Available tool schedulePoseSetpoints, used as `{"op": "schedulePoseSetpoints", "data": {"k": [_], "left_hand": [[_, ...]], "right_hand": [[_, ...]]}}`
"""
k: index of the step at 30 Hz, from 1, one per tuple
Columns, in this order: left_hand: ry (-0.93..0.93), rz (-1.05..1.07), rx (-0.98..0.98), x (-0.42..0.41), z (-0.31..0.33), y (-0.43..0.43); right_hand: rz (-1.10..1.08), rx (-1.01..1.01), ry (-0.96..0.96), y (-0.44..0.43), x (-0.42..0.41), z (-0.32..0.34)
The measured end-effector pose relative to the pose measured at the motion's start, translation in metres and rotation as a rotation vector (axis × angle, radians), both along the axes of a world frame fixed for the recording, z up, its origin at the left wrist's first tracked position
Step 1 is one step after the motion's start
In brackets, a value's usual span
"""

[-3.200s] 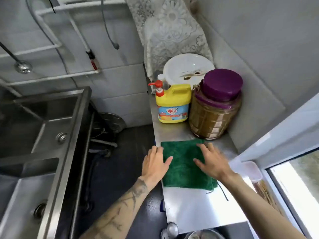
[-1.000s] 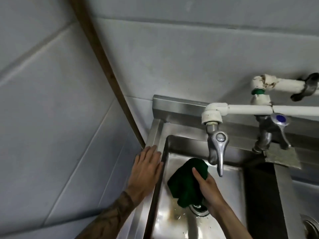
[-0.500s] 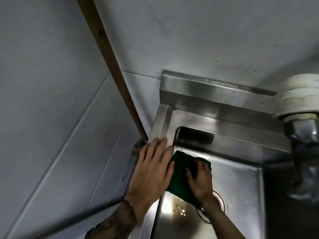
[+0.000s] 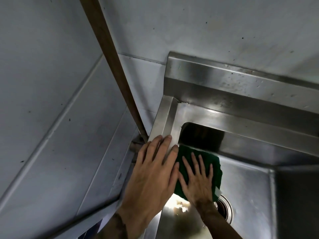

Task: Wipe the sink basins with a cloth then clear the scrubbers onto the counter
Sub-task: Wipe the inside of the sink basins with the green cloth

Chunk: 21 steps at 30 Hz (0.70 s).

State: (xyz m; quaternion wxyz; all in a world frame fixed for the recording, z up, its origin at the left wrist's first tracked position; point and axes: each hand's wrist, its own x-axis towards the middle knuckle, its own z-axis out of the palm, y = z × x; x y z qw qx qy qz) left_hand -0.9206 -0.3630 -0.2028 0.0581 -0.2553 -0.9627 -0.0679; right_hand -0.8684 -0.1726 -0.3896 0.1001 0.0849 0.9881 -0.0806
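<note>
Head view: the right hand (image 4: pixel 198 176) has its grip flat and unclenched, fingers straight and spread, pressing the green cloth (image 4: pixel 217 173) into the far left corner of the stainless steel sink basin (image 4: pixel 250 149), with the round drain (image 4: pixel 226 209) just beside the wrist. Just beside it, the left hand (image 4: pixel 153 173) holds nothing, its grip likewise flat with straight fingers resting on the basin's left rim (image 4: pixel 165 121). Behind the basin a spotted steel backsplash (image 4: pixel 233 78) rises against the pale grey tiled wall (image 4: pixel 51 83), and a brown strip (image 4: pixel 110 66) runs down the room's corner to the rim.
</note>
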Motion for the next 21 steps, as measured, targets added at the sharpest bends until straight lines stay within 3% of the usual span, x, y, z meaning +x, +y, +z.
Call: {"op": "schedulePoseSetpoints", "data": {"k": [12,18,21], "left_hand": [[-0.008,-0.017,-0.079,0.006,0.006,-0.004],[0.000,0.006,-0.139,0.052,0.000,-0.014],[0.022,0.019,-0.152,0.052,-0.004,-0.014]], "right_hand": [[-0.015,-0.026,-0.085,-0.027,0.042,0.004],[-0.028,-0.087,-0.125,-0.023,-0.018,0.007],[-0.022,-0.057,-0.077,-0.024,-0.004,0.000]]}}
